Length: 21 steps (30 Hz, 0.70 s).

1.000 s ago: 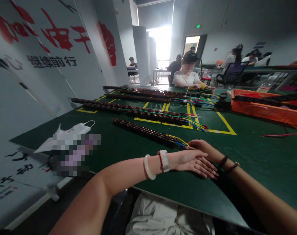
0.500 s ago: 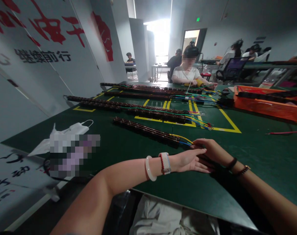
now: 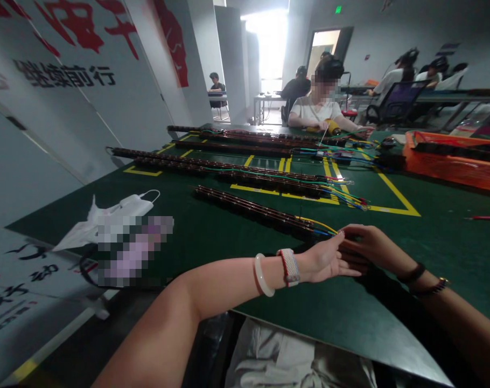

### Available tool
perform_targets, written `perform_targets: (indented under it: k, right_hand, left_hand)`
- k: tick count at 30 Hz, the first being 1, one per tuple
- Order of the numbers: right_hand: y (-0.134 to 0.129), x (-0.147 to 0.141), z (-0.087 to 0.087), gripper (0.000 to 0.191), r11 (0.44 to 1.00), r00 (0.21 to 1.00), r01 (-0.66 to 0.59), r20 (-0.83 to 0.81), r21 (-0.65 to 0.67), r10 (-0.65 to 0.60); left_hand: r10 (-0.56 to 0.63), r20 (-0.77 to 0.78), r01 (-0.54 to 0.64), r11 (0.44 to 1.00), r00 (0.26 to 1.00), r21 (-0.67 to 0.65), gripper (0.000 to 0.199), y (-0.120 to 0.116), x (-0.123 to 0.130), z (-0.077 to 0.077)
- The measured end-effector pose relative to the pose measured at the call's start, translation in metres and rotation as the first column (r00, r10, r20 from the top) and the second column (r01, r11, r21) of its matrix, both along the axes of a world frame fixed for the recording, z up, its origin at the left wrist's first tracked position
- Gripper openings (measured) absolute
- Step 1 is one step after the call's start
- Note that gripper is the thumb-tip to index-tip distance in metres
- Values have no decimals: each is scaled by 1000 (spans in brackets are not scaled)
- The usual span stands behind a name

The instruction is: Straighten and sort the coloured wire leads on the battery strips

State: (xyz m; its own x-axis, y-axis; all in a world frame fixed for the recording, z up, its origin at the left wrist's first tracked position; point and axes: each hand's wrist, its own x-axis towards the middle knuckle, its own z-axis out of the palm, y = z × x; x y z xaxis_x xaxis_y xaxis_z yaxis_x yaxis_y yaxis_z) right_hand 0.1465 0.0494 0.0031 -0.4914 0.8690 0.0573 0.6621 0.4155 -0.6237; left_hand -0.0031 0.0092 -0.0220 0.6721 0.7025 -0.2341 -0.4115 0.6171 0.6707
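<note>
A dark bar-like bundle with copper-coloured rods along it lies slantwise on the green table, nearest to me. Yellow and blue wires come out of its right end and run to my fingers. My left hand, palm partly up, has its thumb closed in at the wire ends while the other fingers stretch out below. Facing it, my right hand has bent fingers gathered around the same spot, against the left thumb. The wire tips are hidden between the hands.
Longer dark bundles with coloured wires lie farther back across yellow tape outlines. At right stands an orange bin. A white mask lies at left. A co-worker sits opposite, with hands at other wires.
The view has shifted slightly, so the table and bundles sit a little differently in the picture. Both hands stay together at the wire ends, with the left fingers a bit more spread.
</note>
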Motion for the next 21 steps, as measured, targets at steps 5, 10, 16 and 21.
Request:
perform_targets:
  k: [5, 10, 16, 21]
  right_hand:
    - [-6, 0, 2, 29, 976, 996, -24, 88, 216, 5]
    - [-13, -3, 7, 30, 903, 976, -139, 213, 406, 54]
    - [-16, -4, 11, 29, 761, 940, -276, 332, 587, 84]
    - [-17, -5, 12, 22, 642, 892, -391, 444, 660, 87]
  left_hand:
    - [49, 61, -44, 996, 997, -76, 54, 0, 1, 0]
    - [152, 119, -137, 983, 981, -123, 47, -5, 3, 3]
    - [267, 150, -249, 960, 952, -132, 32, -9, 4, 6]
    - [385, 170, -353, 916, 907, -190, 29, -7, 2, 14]
